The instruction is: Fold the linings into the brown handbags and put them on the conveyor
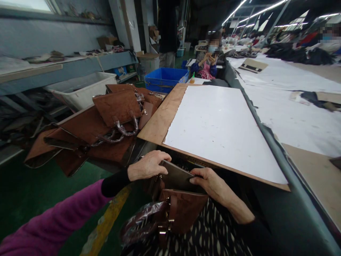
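Note:
A brown handbag (183, 209) rests on my lap with its top open and its plastic-wrapped handles hanging toward the lower left. My left hand (149, 165) is at the bag's far left corner, thumb and fingers curved over the edge of a dark flat panel (176, 176) at the opening. With thumb and fingers pinched, my right hand (213, 183) grips the right part of that panel's top edge. The lower part of the panel is hidden by the bag's brown front.
A board with white paper (213, 124) lies just beyond my hands. Several brown bags (117, 106) are piled at the left. Behind stand a blue crate (166, 79), a white bin (80, 89) and a seated person. A long paper-covered table (293, 110) runs along the right.

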Action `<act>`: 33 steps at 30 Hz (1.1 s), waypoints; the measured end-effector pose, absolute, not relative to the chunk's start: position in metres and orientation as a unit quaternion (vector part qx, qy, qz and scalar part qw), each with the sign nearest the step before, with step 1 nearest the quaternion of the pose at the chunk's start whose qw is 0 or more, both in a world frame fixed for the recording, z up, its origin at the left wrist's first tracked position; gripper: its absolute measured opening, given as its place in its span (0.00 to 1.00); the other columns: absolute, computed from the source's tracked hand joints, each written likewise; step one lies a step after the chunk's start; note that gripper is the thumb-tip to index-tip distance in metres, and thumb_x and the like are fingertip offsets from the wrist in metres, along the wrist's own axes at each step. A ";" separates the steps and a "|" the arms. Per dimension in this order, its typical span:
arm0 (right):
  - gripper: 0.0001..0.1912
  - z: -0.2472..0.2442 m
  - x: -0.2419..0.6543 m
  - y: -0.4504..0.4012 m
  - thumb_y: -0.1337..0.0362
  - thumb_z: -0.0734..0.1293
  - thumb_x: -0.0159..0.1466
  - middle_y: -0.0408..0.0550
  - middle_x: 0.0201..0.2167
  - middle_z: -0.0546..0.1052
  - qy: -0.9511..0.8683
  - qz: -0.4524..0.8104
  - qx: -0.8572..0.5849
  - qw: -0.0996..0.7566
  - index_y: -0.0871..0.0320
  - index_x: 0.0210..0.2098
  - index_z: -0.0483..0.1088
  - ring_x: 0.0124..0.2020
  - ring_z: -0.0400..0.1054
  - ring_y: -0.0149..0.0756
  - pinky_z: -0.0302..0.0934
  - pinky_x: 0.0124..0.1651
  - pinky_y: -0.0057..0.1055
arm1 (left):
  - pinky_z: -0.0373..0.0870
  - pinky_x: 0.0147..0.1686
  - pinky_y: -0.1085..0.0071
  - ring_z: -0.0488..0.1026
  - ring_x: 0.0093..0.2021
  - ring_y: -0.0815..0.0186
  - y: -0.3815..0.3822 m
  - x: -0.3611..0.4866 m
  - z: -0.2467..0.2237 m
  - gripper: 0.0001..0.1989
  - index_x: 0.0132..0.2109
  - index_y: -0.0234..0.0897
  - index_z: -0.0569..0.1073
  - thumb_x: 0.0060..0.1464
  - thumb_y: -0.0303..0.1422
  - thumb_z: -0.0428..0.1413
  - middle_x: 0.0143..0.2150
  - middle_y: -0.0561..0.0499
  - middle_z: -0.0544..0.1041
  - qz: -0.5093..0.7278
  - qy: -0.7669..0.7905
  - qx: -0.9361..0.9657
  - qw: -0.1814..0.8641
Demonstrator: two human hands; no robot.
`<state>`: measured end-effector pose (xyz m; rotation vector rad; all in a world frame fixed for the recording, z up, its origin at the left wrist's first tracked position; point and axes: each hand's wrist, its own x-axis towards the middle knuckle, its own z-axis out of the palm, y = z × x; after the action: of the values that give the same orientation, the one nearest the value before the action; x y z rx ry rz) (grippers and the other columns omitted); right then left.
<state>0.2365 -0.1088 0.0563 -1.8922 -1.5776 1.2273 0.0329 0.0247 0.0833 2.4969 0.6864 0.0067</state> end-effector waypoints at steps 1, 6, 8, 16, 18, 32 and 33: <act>0.09 0.056 0.236 -0.108 0.62 0.60 0.56 0.39 0.25 0.70 -0.561 0.437 -0.677 0.189 0.57 0.28 0.70 0.30 0.62 0.32 0.51 0.32 0.26 | 0.60 0.40 0.73 0.68 0.39 0.64 0.025 0.032 0.081 0.11 0.41 0.34 0.72 0.48 0.32 0.56 0.38 0.51 0.74 0.009 0.253 0.926 0.280; 0.10 0.053 0.235 -0.106 0.61 0.59 0.57 0.40 0.24 0.68 -0.561 0.427 -0.687 0.174 0.57 0.27 0.70 0.29 0.61 0.32 0.50 0.31 0.25 | 0.60 0.40 0.73 0.69 0.40 0.64 0.025 0.040 0.072 0.09 0.40 0.33 0.73 0.50 0.30 0.54 0.39 0.49 0.74 0.016 0.214 0.936 0.279; 0.10 0.052 0.235 -0.106 0.61 0.59 0.57 0.39 0.23 0.68 -0.559 0.427 -0.690 0.170 0.57 0.27 0.69 0.29 0.61 0.32 0.50 0.31 0.25 | 0.60 0.40 0.73 0.69 0.40 0.64 0.026 0.043 0.069 0.09 0.40 0.33 0.73 0.51 0.30 0.54 0.38 0.49 0.75 0.013 0.205 0.940 0.274; 0.11 0.050 0.235 -0.104 0.60 0.58 0.58 0.39 0.23 0.67 -0.550 0.436 -0.691 0.173 0.57 0.27 0.69 0.30 0.60 0.32 0.50 0.32 0.26 | 0.60 0.36 0.76 0.70 0.36 0.66 0.030 0.047 0.056 0.08 0.35 0.34 0.77 0.49 0.30 0.55 0.33 0.50 0.77 0.022 0.234 0.917 0.323; 0.10 0.052 0.234 -0.103 0.60 0.59 0.57 0.39 0.23 0.66 -0.552 0.434 -0.691 0.172 0.57 0.27 0.69 0.29 0.59 0.31 0.49 0.32 0.26 | 0.59 0.32 0.76 0.70 0.32 0.67 0.031 0.049 0.057 0.08 0.34 0.34 0.77 0.47 0.30 0.55 0.30 0.52 0.76 0.009 0.262 0.901 0.346; 0.09 0.056 0.232 -0.103 0.61 0.58 0.56 0.39 0.21 0.64 -0.563 0.421 -0.692 0.165 0.57 0.25 0.67 0.26 0.57 0.29 0.47 0.29 0.26 | 0.58 0.27 0.78 0.68 0.29 0.68 0.036 0.056 0.066 0.10 0.33 0.32 0.78 0.44 0.32 0.56 0.27 0.53 0.75 -0.081 0.271 0.852 0.440; 0.09 0.054 0.233 -0.103 0.61 0.58 0.56 0.39 0.21 0.64 -0.564 0.421 -0.691 0.169 0.57 0.25 0.68 0.27 0.57 0.30 0.47 0.29 0.26 | 0.57 0.27 0.78 0.67 0.29 0.68 0.035 0.056 0.067 0.10 0.33 0.33 0.78 0.44 0.32 0.56 0.27 0.53 0.75 -0.081 0.271 0.854 0.436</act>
<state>0.2327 -0.1030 0.0535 -1.9635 -1.6022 1.1960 0.0558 0.0348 0.0667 2.1260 0.6741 -0.2005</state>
